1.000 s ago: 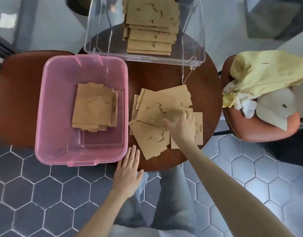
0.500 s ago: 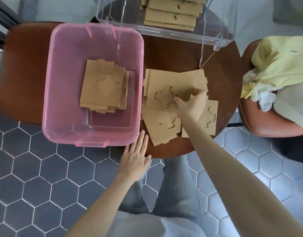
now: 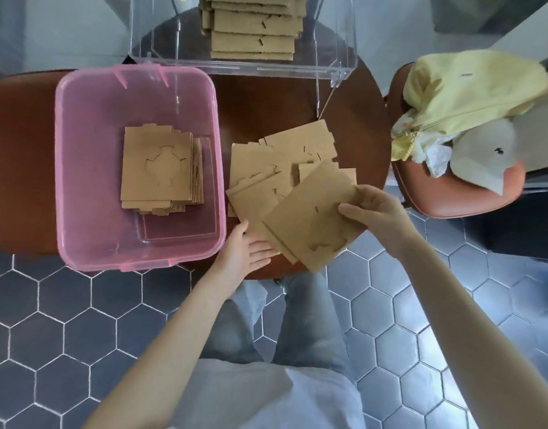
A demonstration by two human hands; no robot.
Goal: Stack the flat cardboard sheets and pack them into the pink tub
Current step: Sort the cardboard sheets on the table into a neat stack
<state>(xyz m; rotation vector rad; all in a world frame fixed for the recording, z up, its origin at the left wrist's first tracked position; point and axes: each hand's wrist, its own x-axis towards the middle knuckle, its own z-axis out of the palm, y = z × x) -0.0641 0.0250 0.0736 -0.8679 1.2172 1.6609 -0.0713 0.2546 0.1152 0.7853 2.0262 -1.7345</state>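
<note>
The pink tub (image 3: pixel 80 168) stands on the left of the round brown table (image 3: pixel 266 97) and holds a neat stack of cardboard sheets (image 3: pixel 156 168). Right of the tub, several loose flat sheets (image 3: pixel 266 168) lie fanned on the table. My right hand (image 3: pixel 374 212) grips the right edge of a few sheets (image 3: pixel 309 218), lifted and tilted over the table's near edge. My left hand (image 3: pixel 244 252) is open, palm up, fingers at the lower left corner of those sheets, beside the tub's near right corner.
A clear plastic bin (image 3: pixel 244 32) with a tall stack of cardboard stands at the back of the table. An orange chair (image 3: pixel 458 193) on the right carries a yellow garment (image 3: pixel 470 88) and white items. Hexagon floor tiles and my knees lie below.
My right hand has picked up a few sheets from the loose pile and pulled them toward me. My left hand has turned palm up and moved to their lower edge.
</note>
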